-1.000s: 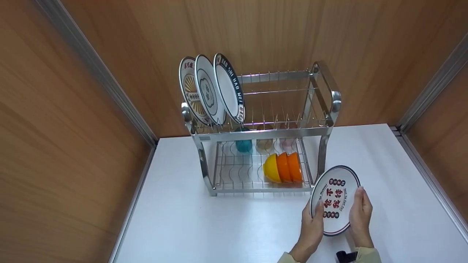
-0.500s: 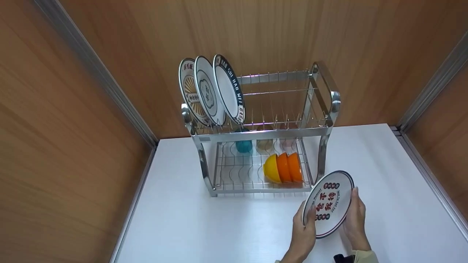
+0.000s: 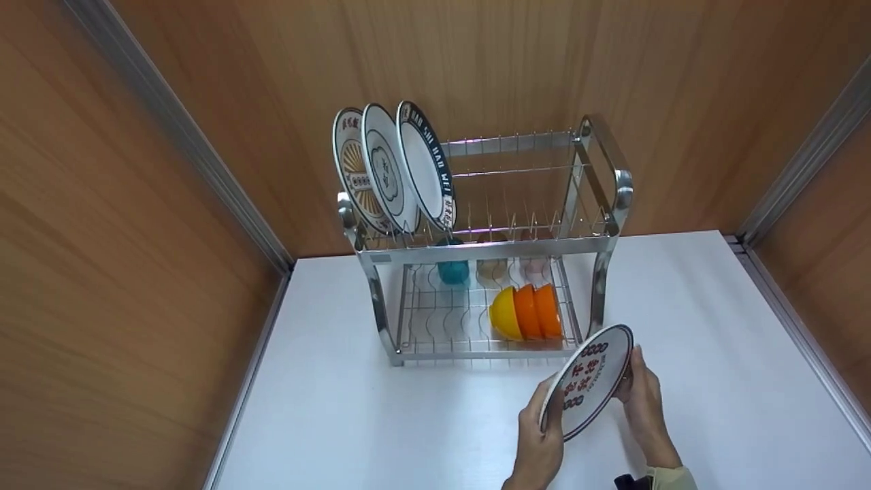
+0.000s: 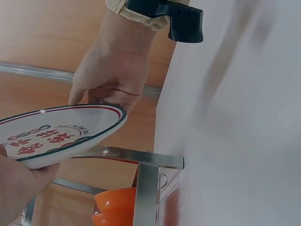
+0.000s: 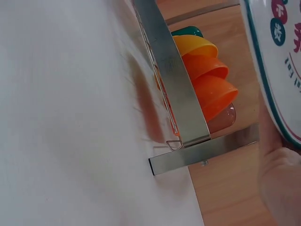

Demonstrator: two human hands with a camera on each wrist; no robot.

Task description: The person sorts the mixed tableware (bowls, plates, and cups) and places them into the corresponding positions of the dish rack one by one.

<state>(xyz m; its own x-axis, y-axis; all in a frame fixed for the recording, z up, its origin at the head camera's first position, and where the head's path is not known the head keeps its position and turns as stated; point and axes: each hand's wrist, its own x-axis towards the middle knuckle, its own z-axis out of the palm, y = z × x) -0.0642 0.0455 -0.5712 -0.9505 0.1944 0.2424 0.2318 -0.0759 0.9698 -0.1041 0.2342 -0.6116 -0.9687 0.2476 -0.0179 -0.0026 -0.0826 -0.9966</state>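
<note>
A white plate (image 3: 590, 381) with red characters and a dark rim is held tilted in front of the dish rack's right side. My left hand (image 3: 539, 435) grips its left edge, thumb on the face. On the opposite edge my right hand (image 3: 643, 405) holds the rim, its fingers partly behind the plate. The left wrist view shows the plate (image 4: 61, 132) nearly edge-on between both hands. In the right wrist view only part of the plate (image 5: 277, 61) appears, beside my right hand (image 5: 282, 179).
The metal dish rack (image 3: 490, 250) carries three upright plates (image 3: 425, 167) at the left of its upper tier. Below are a yellow bowl (image 3: 505, 314), orange bowls (image 3: 548, 312), a teal cup (image 3: 453, 271) and two pale cups. Wooden walls (image 3: 476, 61) enclose the white table (image 3: 326, 408).
Both hands have moved left with the plate, which has turned to show its face more edge-on and tilted. The rack and its dishes stay as they were.
</note>
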